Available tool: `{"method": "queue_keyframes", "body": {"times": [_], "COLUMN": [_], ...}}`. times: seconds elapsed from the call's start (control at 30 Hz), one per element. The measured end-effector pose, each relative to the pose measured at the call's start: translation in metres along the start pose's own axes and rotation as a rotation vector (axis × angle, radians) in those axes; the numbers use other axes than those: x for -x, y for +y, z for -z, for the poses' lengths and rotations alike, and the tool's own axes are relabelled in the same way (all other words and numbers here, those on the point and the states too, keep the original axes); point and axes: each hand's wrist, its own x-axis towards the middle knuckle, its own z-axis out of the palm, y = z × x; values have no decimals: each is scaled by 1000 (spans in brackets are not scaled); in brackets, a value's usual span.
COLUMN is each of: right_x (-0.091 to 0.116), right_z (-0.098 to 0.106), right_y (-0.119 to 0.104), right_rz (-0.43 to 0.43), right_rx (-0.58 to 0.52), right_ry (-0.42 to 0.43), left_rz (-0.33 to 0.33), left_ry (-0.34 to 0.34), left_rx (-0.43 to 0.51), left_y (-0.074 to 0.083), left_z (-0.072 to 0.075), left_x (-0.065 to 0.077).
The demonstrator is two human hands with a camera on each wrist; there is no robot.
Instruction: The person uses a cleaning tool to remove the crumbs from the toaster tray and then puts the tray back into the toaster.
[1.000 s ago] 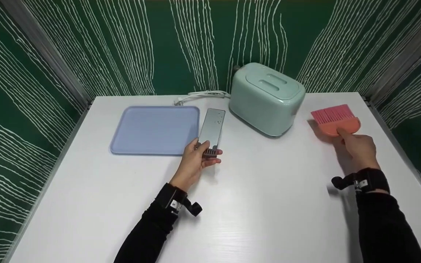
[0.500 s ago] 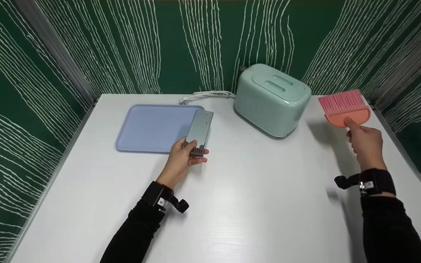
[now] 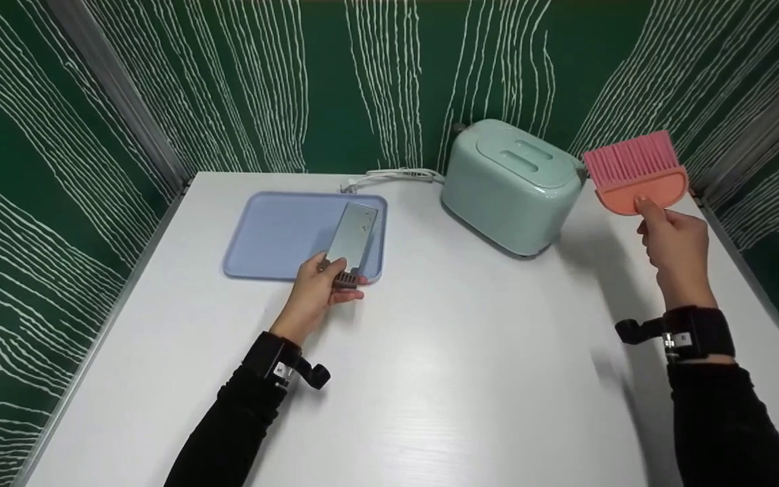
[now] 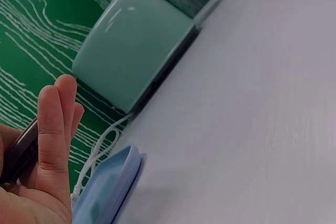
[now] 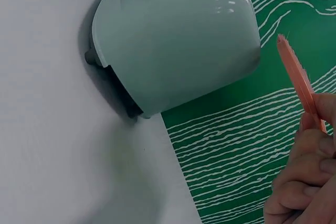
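My left hand (image 3: 315,287) pinches the metal plate (image 3: 351,237), my right hand (image 3: 677,245) the brush (image 3: 641,176); if I tilt the plate, dark specks (image 3: 366,220) could spill.

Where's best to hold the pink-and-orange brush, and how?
Probably a flat pinch on the orange handle, midway along its rounded edge, coming from the near side. Edge-on in the right wrist view it looks thin, and the pink bristles point away, leaving that edge bristle-free. The grip of the right hand sits there, thumb on one face.
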Motion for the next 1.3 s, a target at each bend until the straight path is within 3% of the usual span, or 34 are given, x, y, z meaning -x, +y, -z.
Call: {"method": "queue_keyframes", "body": {"times": [0.2,0.43,0.57,0.83,1.0,1.3], "right_x": [8,24,38,61,70,83], "right_z": [-22,-59,-83,-140,-177,-229], "right_y": [-18,-40,-52,-67,-67,-66], "right_rz": [95,280,346,417,466,411], "right_rx": [-12,22,57,112,127,188], "right_ry": [-18,-17,-74,-286,-372,-466], "left_rz": [-1,-13,-12,2,-7,-26], "left_ry": [15,6,-2,21,20,3], "left_rx": [-31,-43,-41,-66,-79,-96], "left_y": [4,2,1,5,9,13], "left_z": [11,20,24,32,36,43], "left_x": [1,3,4,5,4,5]}}
